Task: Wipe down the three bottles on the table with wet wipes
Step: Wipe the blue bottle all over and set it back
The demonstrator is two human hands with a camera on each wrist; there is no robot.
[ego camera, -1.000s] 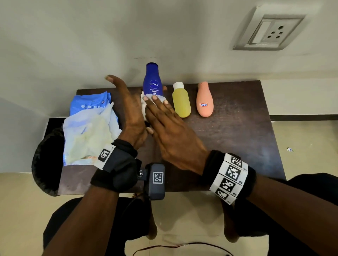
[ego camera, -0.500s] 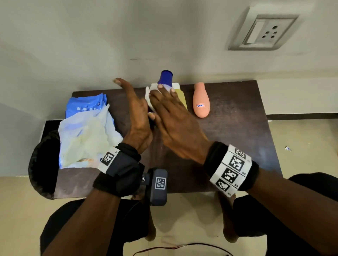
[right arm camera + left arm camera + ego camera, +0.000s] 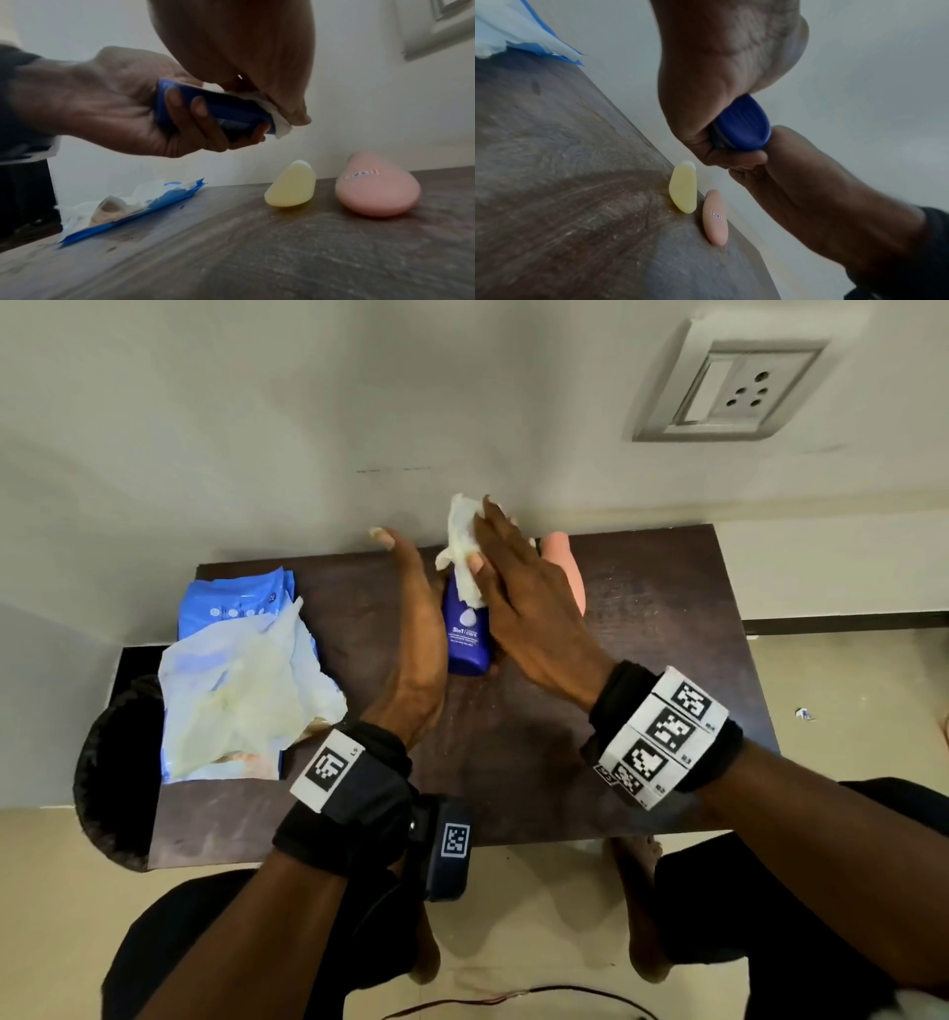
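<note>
My left hand point(image 3: 418, 634) grips the blue bottle point(image 3: 466, 642) above the dark table point(image 3: 657, 670), its base tilted toward me. Its fingers point(image 3: 185, 113) curl around the bottle's body point(image 3: 226, 113), and the index finger points up. A white wet wipe point(image 3: 464, 541) is wrapped over the bottle's upper end, where my right hand point(image 3: 524, 603) holds it. The yellow bottle point(image 3: 290, 186) and the pink bottle point(image 3: 377, 186) lie side by side on the table by the wall. In the head view my right hand hides the yellow one and only part of the pink bottle point(image 3: 567, 572) shows.
An open blue wipes pack point(image 3: 236, 603) with crumpled white sheets point(image 3: 241, 695) lies on the table's left part. A black round object point(image 3: 110, 778) sits past the left edge. The wall runs right behind the bottles, with a socket plate point(image 3: 729, 387) up right.
The blue bottle has been lifted off the table and tipped with its base toward me. My right hand has slid the wipe up to the bottle's top end.
</note>
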